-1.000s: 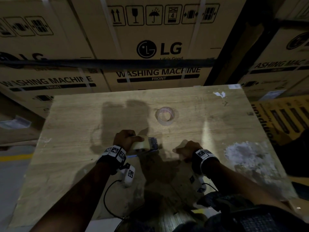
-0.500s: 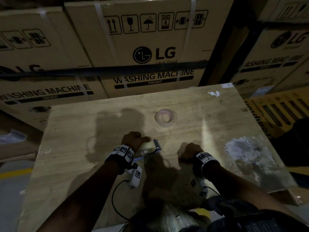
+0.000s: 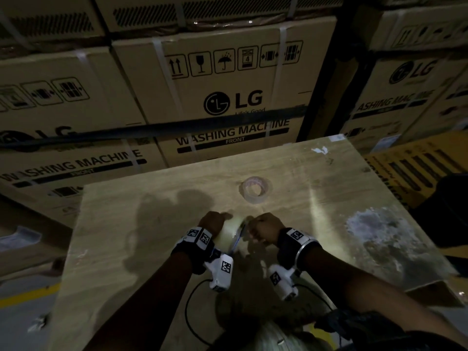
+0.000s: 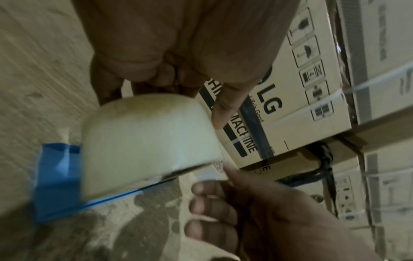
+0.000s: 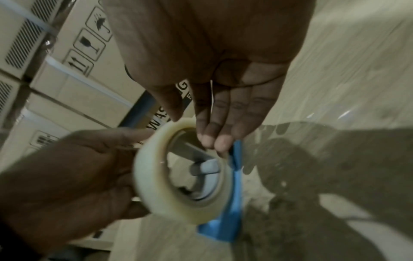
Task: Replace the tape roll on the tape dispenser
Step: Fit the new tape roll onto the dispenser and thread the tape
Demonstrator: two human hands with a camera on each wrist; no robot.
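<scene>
- The tape roll (image 5: 178,169) sits on the blue tape dispenser (image 5: 230,220), lifted just above the wooden table (image 3: 329,198).
- The left hand (image 3: 212,222) curls round the roll's outer face.
- The right hand (image 3: 263,228) has nearly straight fingers (image 5: 223,141) touching the roll's rim by the dispenser's frame.
- A second tape roll (image 3: 255,190) lies flat farther back on the table.
- Cardboard boxes (image 3: 228,84) are stacked behind.

spare roll (image 3: 256,190) on table (image 3: 329,188), behind hands (image 3: 214,221); cartons (image 3: 228,79) behind table
</scene>
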